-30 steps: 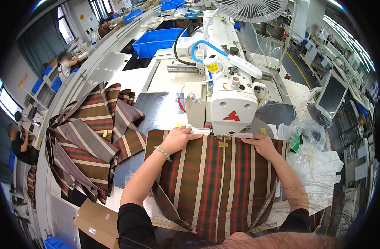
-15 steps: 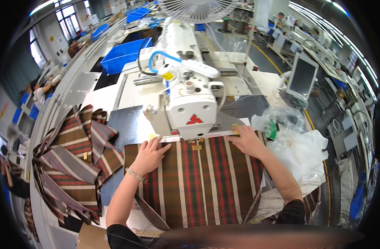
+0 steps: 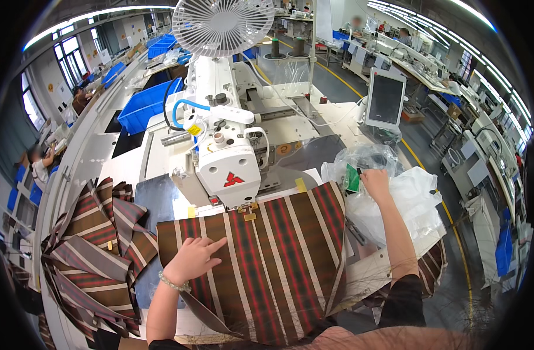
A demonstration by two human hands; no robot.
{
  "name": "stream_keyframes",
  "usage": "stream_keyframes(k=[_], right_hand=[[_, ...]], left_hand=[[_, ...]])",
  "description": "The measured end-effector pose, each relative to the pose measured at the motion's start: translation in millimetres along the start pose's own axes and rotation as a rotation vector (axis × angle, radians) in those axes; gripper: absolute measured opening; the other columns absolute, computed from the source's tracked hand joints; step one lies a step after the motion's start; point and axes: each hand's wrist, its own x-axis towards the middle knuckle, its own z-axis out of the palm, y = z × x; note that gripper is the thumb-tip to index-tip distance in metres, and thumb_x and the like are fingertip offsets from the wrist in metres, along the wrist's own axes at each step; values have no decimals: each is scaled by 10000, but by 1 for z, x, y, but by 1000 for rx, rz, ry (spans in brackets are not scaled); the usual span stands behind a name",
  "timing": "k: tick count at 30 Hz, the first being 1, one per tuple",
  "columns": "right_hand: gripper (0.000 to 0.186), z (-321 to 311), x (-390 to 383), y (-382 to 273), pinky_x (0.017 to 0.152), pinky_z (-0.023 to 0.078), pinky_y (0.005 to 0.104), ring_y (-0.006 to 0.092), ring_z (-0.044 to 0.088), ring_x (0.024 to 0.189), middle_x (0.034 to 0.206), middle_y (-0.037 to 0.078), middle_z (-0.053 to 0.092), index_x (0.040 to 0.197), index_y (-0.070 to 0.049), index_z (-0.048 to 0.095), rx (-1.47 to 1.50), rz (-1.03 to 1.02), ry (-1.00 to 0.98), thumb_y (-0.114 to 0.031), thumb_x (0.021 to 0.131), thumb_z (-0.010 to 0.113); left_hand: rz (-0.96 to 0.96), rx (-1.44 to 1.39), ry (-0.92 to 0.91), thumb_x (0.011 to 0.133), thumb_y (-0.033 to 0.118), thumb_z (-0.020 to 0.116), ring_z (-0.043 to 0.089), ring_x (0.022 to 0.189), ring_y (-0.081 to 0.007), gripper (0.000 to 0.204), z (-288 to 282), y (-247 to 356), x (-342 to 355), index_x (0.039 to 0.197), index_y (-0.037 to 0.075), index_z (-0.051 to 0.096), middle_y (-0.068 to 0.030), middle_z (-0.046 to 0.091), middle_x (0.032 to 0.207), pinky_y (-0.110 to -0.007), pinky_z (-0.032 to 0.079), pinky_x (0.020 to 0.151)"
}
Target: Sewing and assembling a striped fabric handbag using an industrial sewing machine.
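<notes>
A piece of brown, red and cream striped fabric (image 3: 278, 256) lies before me, its far edge at the head of a white sewing machine (image 3: 220, 163). A small gold-coloured metal piece (image 3: 250, 216) sits on that edge, beneath the machine head. My left hand (image 3: 192, 258) rests on the left part of the fabric, index finger stretched out and fingers apart. Off to the right, my right hand (image 3: 375, 184) is closed beside a green item (image 3: 353, 178) among clear plastic bags (image 3: 366, 157). Something small and dark shows at its fingertips, too small to name.
Crumpled striped fabric pieces (image 3: 98, 251) are heaped on the left. White plastic sheeting (image 3: 410, 204) lies at the right, below a screen on a stand (image 3: 385, 99). Behind the machine are a blue bin (image 3: 150, 108) and a round fan (image 3: 223, 23). Other people sit at distant benches.
My right hand has left the fabric's far edge and moved right to the plastic bags. My left hand has drawn back toward me on the fabric. The view has shifted.
</notes>
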Motion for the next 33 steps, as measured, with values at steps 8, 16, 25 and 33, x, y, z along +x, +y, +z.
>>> stream_keyframes(k=[8, 16, 25, 33], right_hand=[[194, 15, 13, -4, 756, 511, 430, 334, 647, 854, 867, 165, 656, 838, -31, 642, -54, 172, -101, -223, 824, 615], [98, 27, 4, 1, 712, 505, 434, 343, 638, 826, 855, 157, 647, 831, -51, 622, 95, 269, 75, -91, 742, 633], [173, -70, -53, -162, 620, 476, 232, 80, 609, 691, 749, 30, 655, 938, 13, 636, 1428, 142, -148, -55, 793, 702], [263, -117, -109, -252, 635, 487, 226, 102, 636, 690, 779, 66, 678, 1026, 4, 560, 1670, -114, -840, 3, 802, 697]], left_hand=[[58, -7, -27, 861, 278, 620, 581, 974, -239, 538, -2, 26, 8, 1365, 163, 469, -69, 617, 991, -368, 418, 869], [66, -21, 1, 860, 277, 624, 583, 936, -241, 521, -2, 35, -3, 1349, 162, 484, -67, 609, 958, -375, 419, 848], [-3, -466, 351, 775, 81, 691, 611, 714, -278, 532, -17, 60, -1, 1287, 119, 552, -76, 661, 836, -345, 490, 677], [-66, -1131, 265, 820, -7, 663, 616, 763, -87, 509, -1, 91, 11, 1306, 84, 541, -32, 679, 848, -240, 486, 705]])
